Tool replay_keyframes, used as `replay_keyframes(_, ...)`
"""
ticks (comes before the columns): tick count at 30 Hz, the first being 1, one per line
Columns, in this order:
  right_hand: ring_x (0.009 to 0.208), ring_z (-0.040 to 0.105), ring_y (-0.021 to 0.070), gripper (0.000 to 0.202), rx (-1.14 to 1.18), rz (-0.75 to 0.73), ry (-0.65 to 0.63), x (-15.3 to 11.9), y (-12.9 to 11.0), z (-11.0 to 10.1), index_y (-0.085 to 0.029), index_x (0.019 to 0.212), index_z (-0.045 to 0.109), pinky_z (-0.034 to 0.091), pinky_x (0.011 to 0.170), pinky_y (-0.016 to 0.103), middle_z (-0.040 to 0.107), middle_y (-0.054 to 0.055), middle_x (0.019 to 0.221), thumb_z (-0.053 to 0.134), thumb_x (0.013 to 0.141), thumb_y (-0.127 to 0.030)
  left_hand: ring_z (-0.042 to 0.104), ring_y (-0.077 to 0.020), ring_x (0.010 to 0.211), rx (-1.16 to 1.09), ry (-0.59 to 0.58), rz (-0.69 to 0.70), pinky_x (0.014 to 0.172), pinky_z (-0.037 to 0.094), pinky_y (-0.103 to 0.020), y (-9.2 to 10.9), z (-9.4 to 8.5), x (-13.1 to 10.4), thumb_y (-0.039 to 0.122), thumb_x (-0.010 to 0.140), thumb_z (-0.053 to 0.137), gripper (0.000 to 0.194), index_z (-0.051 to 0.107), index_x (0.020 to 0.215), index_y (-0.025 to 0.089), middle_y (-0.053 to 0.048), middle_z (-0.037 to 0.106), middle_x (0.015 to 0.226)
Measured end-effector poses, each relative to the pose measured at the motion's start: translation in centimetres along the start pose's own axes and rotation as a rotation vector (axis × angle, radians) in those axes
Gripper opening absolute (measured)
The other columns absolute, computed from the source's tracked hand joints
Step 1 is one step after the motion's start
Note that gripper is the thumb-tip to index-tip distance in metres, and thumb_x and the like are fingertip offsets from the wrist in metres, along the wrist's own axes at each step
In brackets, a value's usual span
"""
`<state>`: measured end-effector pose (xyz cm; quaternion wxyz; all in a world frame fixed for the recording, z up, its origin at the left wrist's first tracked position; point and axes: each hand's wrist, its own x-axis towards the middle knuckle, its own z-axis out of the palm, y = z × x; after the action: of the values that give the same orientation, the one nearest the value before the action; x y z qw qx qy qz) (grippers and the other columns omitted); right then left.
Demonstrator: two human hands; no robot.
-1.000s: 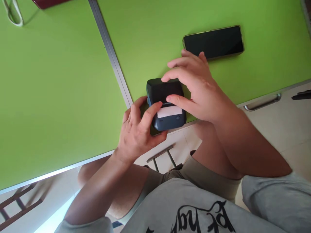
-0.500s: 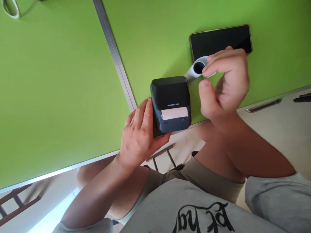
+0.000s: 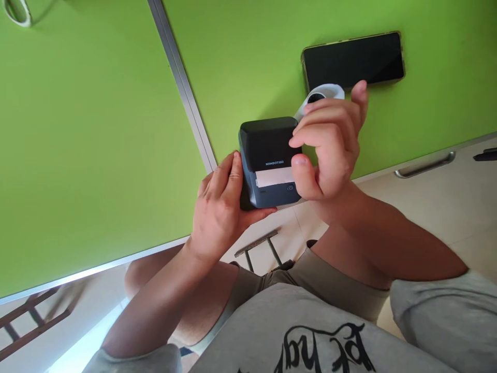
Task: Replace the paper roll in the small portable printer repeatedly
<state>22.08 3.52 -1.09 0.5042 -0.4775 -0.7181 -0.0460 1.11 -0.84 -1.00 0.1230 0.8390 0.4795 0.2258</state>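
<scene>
A dark label printer marked NIIMBOT sits at the table's front edge. A pale pink label strip sticks out of its slot, above the power button. My left hand grips the printer's left side, thumb along its front bottom edge. My right hand hovers over the printer's right side, thumb and forefinger apart near the strip's right end, the other fingers curled and the little finger raised. It holds nothing that I can see. Behind it, partly covered, is a white roll with a dark round opening.
A black phone lies farther back on the green table. A metal strip divides the tabletop. At the far left is a white loop. A metal handle juts from the front edge at right.
My right hand has moved left and slightly down, from beside the white roll to the printer's right side near the label strip. My left hand stays on the printer.
</scene>
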Motion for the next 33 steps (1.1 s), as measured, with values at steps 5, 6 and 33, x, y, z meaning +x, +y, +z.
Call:
replay_keyframes(5,0.093,0.066,0.0276,0.038,0.056,-0.053,0.030,0.5,-0.2,0.4,-0.028,0.095,0.061,0.038,0.120,0.062,0.066,0.006,0.088,0.029,0.097,-0.049,0.061,-0.0388,0.139,-0.067,-0.078,-0.106,0.111,0.055,-0.051,0.1,-0.7,0.4,0.082,0.083,0.068,0.103,0.041,0.162,0.021,-0.022,0.055,0.155)
replay_keyframes(6,0.093,0.065,0.0277,0.040,0.043,-0.038,0.002,0.5,-0.1,0.3,-0.029,0.095,0.061,0.036,0.122,0.063,0.066,0.007,0.089,0.027,0.097,-0.049,0.059,-0.0392,0.141,-0.081,-0.091,-0.120,0.111,0.055,-0.052,0.2,-0.8,0.5,0.081,0.083,0.069,0.102,0.042,0.161,0.021,-0.022,0.054,0.156)
replay_keyframes(33,0.106,0.064,0.0295,0.014,-0.084,-0.161,-0.582,4.5,0.3,-3.4,-0.029,0.091,0.068,0.047,0.096,0.055,0.074,0.003,0.101,0.072,0.086,-0.042,0.057,-0.0371,0.142,-0.023,-0.092,-0.090,0.112,0.050,-0.047,0.4,0.2,0.5,0.087,0.089,0.053,0.106,0.038,0.159,0.009,-0.026,0.055,0.155)
